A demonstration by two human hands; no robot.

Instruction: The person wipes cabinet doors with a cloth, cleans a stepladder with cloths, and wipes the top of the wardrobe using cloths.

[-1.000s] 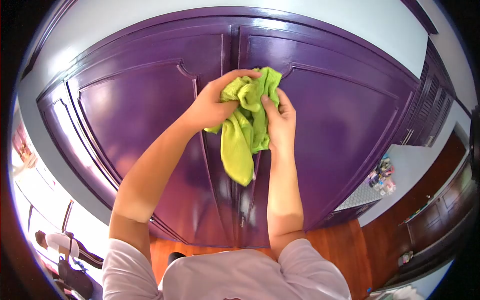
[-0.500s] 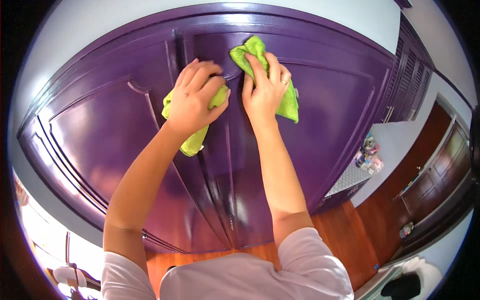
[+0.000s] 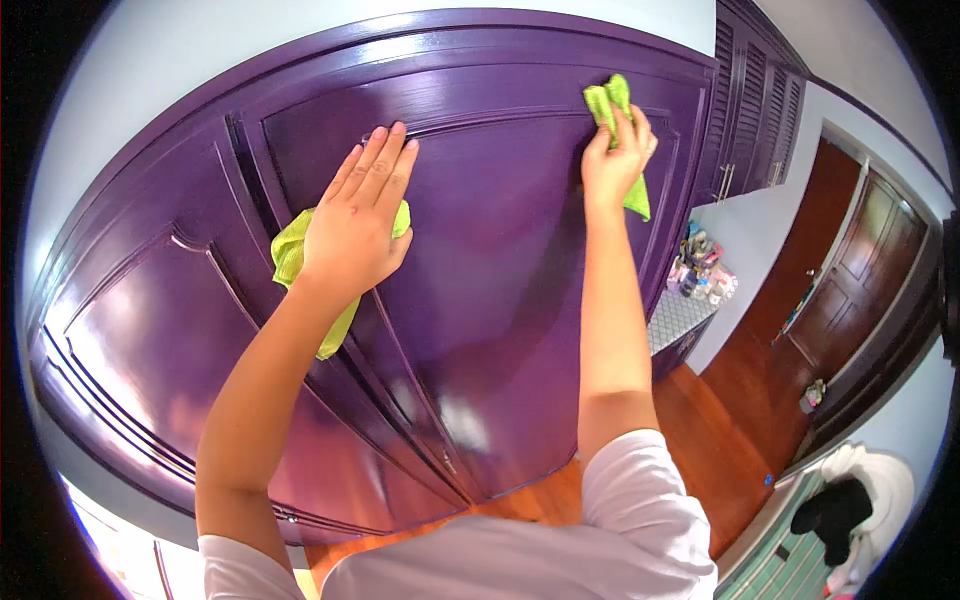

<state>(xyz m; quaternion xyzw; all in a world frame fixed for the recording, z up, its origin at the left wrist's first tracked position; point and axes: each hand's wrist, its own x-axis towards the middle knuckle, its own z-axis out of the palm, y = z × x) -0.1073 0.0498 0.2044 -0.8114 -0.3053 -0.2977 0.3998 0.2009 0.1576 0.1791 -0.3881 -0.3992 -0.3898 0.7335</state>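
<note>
My left hand (image 3: 355, 230) lies against a purple cabinet door (image 3: 500, 230) near its left side, fingers stretched out upward. A yellow-green cleaning cloth (image 3: 292, 248) is held under its palm and hangs out below the wrist; the thumb's grip is partly hidden. Higher up and to the right, my right hand (image 3: 618, 160) has its fingers bent around a second, brighter green cleaning cloth (image 3: 637, 197), pressed to the door near its upper right corner. One end of that cloth sticks up above the fingers and another hangs down beside the wrist.
Louvered purple cabinets (image 3: 745, 110) stand at the right, above a tiled counter (image 3: 680, 318) with small bottles and packets (image 3: 705, 265). Farther right is a brown door (image 3: 860, 270). Wooden floor (image 3: 700, 440) lies below; a green slatted piece (image 3: 790, 550) holds black and white cloth items.
The view has turned right. My right hand has slid its cloth rightward across the door. My left hand has also shifted right on the door, its fingers now straightened instead of curled.
</note>
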